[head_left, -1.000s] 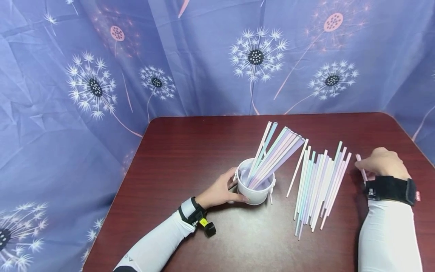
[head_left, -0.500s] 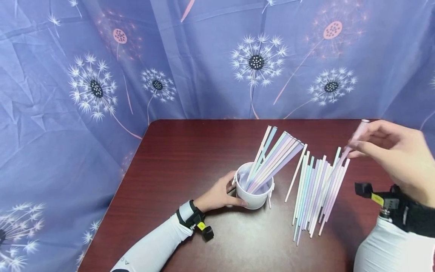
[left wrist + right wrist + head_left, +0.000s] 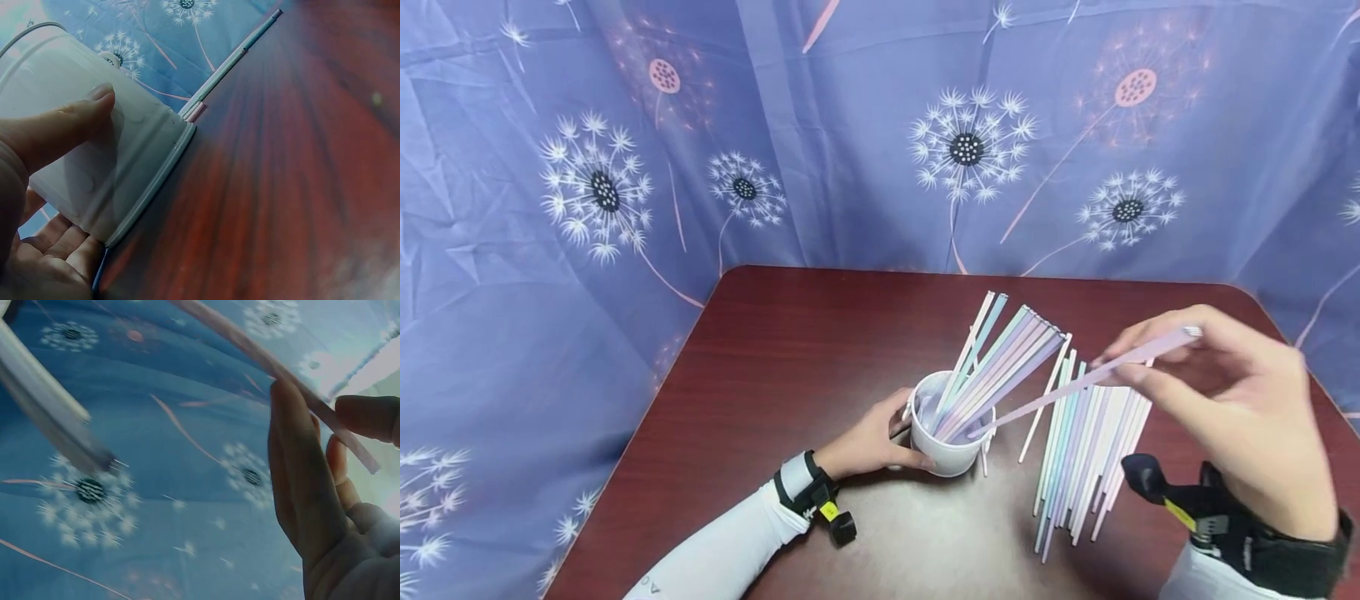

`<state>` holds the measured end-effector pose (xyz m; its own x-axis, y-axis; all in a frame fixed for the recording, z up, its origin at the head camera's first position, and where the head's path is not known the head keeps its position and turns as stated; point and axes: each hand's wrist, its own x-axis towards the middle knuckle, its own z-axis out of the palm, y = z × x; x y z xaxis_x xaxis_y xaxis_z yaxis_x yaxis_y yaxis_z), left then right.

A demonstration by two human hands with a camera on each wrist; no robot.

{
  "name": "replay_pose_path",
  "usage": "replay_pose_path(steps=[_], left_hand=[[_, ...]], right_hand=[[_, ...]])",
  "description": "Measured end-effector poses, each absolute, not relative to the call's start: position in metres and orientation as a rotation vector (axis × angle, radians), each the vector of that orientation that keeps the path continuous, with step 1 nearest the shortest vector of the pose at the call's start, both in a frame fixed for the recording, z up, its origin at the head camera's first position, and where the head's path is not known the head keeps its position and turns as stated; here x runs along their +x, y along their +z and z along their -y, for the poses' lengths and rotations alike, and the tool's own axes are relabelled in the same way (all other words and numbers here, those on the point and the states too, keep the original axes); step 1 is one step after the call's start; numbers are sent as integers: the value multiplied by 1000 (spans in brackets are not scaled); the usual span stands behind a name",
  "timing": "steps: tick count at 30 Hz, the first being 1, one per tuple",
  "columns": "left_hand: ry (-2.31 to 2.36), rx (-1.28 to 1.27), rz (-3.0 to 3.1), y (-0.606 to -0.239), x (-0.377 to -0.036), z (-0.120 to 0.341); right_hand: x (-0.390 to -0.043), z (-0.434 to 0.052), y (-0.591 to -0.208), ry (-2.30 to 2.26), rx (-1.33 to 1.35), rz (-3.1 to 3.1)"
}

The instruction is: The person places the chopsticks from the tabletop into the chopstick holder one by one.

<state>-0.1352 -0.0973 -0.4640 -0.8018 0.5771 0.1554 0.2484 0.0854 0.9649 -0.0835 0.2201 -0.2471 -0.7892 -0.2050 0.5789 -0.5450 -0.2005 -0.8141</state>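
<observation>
A small white bucket (image 3: 953, 457) stands on the table, holding a leaning bunch of pastel straws (image 3: 1003, 375). My left hand (image 3: 867, 443) grips the bucket's left side. In the left wrist view, the thumb presses on its wall and the other fingers reach round near its rim or base. Between thumb and fingers, my right hand (image 3: 1240, 408) pinches one pink straw (image 3: 1157, 347) near its upper end. That straw slants down to the left, its low end at the bucket's mouth. Loose straws (image 3: 1078, 467) lie side by side on the table, partly hidden behind the right hand.
The dark red table (image 3: 805, 333) ends at a rounded back edge. A blue cloth (image 3: 850, 150) with dandelion prints hangs behind it and along its sides. One white straw (image 3: 1041, 408) lies slightly apart, between the bucket and the other loose straws.
My right hand has lifted a pink straw from the table's right side and carried it left, tilting it over to the bucket. The left hand keeps its hold on the bucket.
</observation>
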Motion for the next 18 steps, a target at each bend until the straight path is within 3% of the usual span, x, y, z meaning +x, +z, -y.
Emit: replay_pose_path(steps=[10,18], left_hand=[[1768,845,-2125,-464,-131,99],[1818,853,-2066,-464,-132,98]], right_hand=[[-95,-205,-257,1643,591,2597],[-110,-204,-269,1369,602,2863]])
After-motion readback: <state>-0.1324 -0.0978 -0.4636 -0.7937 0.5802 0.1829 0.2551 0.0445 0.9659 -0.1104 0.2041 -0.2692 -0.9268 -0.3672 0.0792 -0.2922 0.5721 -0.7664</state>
